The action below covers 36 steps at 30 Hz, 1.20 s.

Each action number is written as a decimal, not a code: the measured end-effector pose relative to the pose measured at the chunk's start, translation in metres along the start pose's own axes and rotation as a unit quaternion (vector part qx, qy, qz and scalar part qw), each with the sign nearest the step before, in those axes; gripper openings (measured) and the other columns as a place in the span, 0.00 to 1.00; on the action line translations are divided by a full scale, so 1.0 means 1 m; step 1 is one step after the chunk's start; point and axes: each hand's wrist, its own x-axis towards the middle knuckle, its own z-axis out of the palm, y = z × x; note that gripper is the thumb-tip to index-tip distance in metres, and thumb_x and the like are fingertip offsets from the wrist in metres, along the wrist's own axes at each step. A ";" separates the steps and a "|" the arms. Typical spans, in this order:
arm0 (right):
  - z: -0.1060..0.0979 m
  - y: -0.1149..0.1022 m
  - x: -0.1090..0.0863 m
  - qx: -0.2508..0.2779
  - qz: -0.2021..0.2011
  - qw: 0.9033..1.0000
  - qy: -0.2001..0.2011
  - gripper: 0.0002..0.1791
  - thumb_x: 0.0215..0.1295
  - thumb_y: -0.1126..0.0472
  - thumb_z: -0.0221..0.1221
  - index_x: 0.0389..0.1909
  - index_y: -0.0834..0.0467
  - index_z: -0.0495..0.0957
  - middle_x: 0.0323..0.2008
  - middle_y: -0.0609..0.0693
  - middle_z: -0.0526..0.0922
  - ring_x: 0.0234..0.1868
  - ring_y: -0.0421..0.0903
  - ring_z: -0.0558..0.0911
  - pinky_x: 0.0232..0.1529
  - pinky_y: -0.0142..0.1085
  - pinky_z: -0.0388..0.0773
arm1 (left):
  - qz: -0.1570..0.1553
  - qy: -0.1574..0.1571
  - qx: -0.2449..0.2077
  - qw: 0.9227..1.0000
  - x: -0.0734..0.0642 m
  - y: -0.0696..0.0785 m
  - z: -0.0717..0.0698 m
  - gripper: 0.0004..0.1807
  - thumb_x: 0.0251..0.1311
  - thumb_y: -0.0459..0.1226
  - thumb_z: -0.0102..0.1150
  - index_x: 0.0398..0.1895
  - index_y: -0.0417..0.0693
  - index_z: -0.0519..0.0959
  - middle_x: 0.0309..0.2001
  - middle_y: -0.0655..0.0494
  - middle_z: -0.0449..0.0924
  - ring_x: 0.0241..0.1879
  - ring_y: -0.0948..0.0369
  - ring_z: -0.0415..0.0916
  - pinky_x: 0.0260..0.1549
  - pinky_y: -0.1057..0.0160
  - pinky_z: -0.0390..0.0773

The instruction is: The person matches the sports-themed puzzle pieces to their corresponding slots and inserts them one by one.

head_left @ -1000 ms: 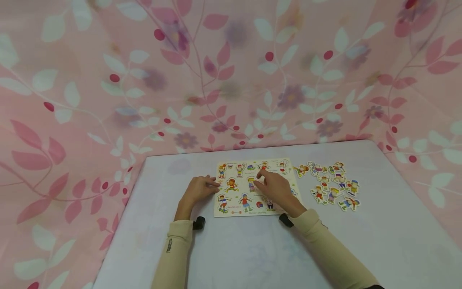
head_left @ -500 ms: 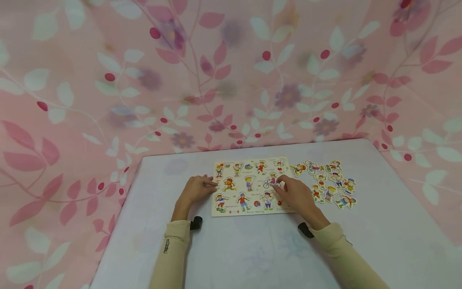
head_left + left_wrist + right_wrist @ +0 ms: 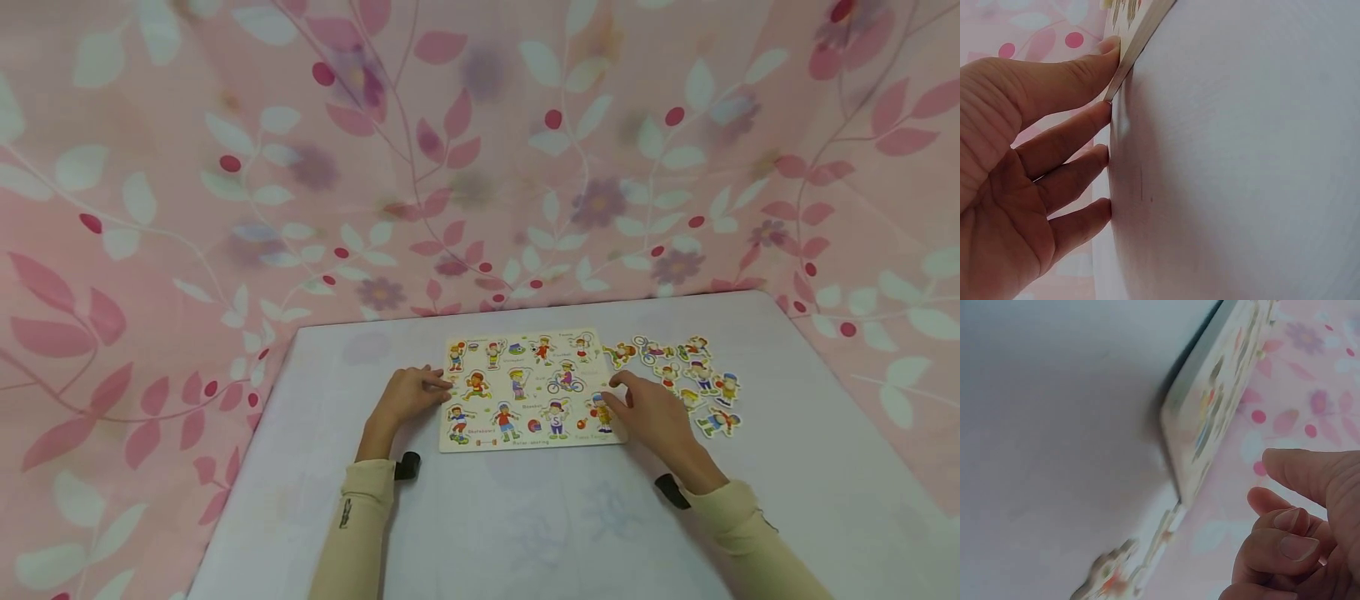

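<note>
A cream puzzle board (image 3: 498, 386) with pictures of children at sports lies flat on the table. My left hand (image 3: 408, 393) pinches its left edge. In the left wrist view the thumb (image 3: 1110, 45) presses on top of the board and the index fingertip (image 3: 1107, 106) sits at the bottom of the edge, the other fingertips on the cloth. My right hand (image 3: 648, 412) hovers over the board's right edge, loosely curled and holding nothing, with the thumb apart from the fingers in the right wrist view. A boy-with-ball picture (image 3: 602, 412) shows beside its fingertips.
Several loose cut-out figures lie right of the board, among them a cyclist (image 3: 652, 350) at the back and a blue-and-yellow figure (image 3: 717, 421) nearest the front. My right hand partly covers some. A white cloth (image 3: 525, 517) covers the table; a pink floral curtain (image 3: 480, 167) stands behind.
My right hand has moved rightward across the board, from the middle row past the cyclist picture to the right edge, uncovering the pictures beneath. My left hand stays at the left edge.
</note>
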 end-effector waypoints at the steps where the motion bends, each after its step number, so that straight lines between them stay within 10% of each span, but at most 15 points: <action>1: -0.001 0.003 -0.001 -0.002 -0.001 1.000 0.006 0.16 0.65 0.51 0.64 0.48 0.56 0.79 0.20 0.47 0.72 0.18 0.44 0.67 0.15 0.35 0.60 | -0.001 0.001 -0.001 1.000 0.000 0.000 0.000 0.11 0.52 0.39 0.75 0.40 0.51 0.90 0.55 0.50 0.81 0.66 0.48 0.68 0.68 0.45 0.59; 16: -0.008 0.054 -0.011 0.002 0.059 0.998 0.005 0.15 0.67 0.53 0.61 0.48 0.58 0.78 0.27 0.50 0.80 0.24 0.46 0.73 0.19 0.36 0.65 | 0.008 0.003 0.003 1.000 0.001 -0.004 0.002 0.10 0.52 0.40 0.75 0.39 0.51 0.90 0.54 0.50 0.81 0.65 0.48 0.69 0.67 0.46 0.61; 36: -0.015 0.058 -0.009 -0.014 0.053 0.998 -0.023 0.10 0.69 0.58 0.58 0.44 0.61 0.76 0.24 0.50 0.77 0.20 0.45 0.70 0.16 0.36 0.63 | 0.004 -0.002 -0.010 1.000 0.001 -0.002 0.000 0.11 0.52 0.39 0.75 0.39 0.50 0.90 0.54 0.49 0.81 0.65 0.48 0.68 0.67 0.47 0.60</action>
